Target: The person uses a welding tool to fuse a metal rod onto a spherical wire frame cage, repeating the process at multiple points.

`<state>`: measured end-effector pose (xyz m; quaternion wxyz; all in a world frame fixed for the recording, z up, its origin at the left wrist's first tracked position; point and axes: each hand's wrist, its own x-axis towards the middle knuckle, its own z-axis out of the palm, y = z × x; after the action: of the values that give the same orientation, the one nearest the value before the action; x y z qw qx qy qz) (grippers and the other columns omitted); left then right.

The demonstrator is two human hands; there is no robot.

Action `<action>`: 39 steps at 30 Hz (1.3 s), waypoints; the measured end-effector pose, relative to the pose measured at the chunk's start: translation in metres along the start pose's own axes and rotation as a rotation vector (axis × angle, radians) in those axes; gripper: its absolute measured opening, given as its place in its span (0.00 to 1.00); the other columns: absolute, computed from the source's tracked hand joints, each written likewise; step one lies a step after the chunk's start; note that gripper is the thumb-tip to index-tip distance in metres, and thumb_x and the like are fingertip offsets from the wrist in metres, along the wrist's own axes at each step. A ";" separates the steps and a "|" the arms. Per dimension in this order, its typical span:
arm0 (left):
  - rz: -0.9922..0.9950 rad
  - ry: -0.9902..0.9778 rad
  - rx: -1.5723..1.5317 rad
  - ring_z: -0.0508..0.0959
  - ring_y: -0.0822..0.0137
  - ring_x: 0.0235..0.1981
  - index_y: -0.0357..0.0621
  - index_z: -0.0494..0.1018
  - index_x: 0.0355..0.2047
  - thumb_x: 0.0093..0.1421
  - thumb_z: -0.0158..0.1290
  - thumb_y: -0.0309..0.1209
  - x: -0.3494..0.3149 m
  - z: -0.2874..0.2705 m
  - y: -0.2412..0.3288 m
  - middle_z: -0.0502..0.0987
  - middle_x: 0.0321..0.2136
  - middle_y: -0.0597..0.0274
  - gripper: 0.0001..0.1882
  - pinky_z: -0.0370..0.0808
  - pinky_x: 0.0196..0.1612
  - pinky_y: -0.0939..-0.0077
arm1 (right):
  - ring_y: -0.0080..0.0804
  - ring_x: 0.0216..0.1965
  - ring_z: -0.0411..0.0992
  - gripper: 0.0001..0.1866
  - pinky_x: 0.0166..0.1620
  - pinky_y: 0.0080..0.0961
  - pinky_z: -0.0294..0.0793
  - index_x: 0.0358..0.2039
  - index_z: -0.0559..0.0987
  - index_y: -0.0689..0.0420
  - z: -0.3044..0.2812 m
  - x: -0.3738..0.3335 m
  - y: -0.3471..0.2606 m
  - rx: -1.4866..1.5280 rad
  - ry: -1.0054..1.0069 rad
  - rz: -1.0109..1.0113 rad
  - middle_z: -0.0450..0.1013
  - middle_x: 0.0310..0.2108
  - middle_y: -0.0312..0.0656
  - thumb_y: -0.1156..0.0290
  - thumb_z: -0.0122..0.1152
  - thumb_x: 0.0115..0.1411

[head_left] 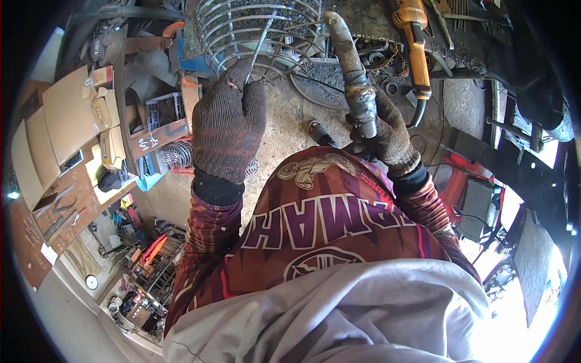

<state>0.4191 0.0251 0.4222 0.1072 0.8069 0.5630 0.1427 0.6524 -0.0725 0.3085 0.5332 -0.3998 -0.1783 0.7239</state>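
In the upper middle, my left hand (231,124), in a dark knitted glove, is closed around a thin pale metal rod (264,41). The rod slants up across a round cage of bent wire rings (213,27). My right hand (392,134), gloved the same way, grips a thick, worn, tape-wrapped bar-like tool (350,57) by its lower end. This tool points up and slightly left, with a hole near its tip. Its exact kind cannot be told. The fingers of my right hand are partly hidden behind it.
An orange power tool with a cord (416,51) lies on the bench at the upper right. Metal rings and parts (378,57) lie near it. Wooden shelving (154,136) with boxes is at the left. A red-framed item (466,187) stands at the right.
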 end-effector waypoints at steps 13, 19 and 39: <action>-0.257 -0.162 -1.958 0.76 0.63 0.46 0.38 0.69 0.55 0.64 0.52 0.30 -0.025 0.027 -0.038 0.75 0.44 0.59 0.19 0.77 0.43 0.72 | 0.33 0.49 0.75 0.25 0.49 0.31 0.77 0.59 0.68 0.62 -0.016 0.005 0.011 -0.215 -0.090 -0.153 0.74 0.49 0.45 0.70 0.60 0.63; -0.454 -0.112 -1.865 0.76 0.67 0.43 0.37 0.69 0.54 0.65 0.49 0.25 -0.026 0.013 -0.028 0.74 0.44 0.62 0.17 0.79 0.42 0.73 | 0.32 0.50 0.74 0.32 0.49 0.30 0.77 0.64 0.64 0.59 -0.025 0.011 0.021 -0.851 -0.158 -0.532 0.71 0.53 0.45 0.68 0.63 0.61; 0.233 0.155 0.128 0.80 0.51 0.32 0.42 0.75 0.47 0.62 0.54 0.32 -0.003 0.008 -0.015 0.79 0.32 0.49 0.14 0.78 0.35 0.60 | 0.33 0.50 0.74 0.28 0.49 0.30 0.76 0.61 0.67 0.58 -0.024 0.004 0.018 -0.974 -0.060 -0.551 0.72 0.51 0.43 0.69 0.62 0.62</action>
<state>0.4079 0.0276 0.4094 -0.0054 0.8585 0.4801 0.1799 0.6586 -0.0794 0.2799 0.4509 -0.5177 -0.6052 0.4030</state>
